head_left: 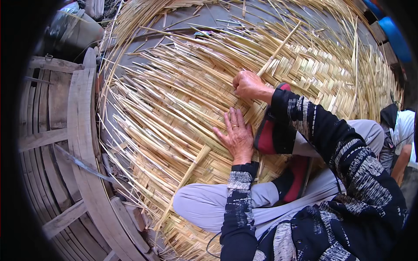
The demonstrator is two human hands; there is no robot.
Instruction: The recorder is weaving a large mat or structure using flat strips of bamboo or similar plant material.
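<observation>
A large woven mat (305,74) of pale yellow reed strips covers the ground, with loose unwoven strips (152,100) fanning out to the left. My left hand (237,135), a ring on one finger, lies flat with fingers spread on the strips beside my knee. My right hand (247,85) is closed around a long flat reed strip (278,45) that runs up and to the right across the mat. I sit cross-legged on the mat in grey trousers (204,204) and red-and-black footwear (267,135).
A curved wooden frame (82,143) of weathered planks lies along the left. Dark sacks or bundles (72,26) sit at the top left. A blue container (396,39) stands at the top right. Another person (402,135) in white crouches at the right edge.
</observation>
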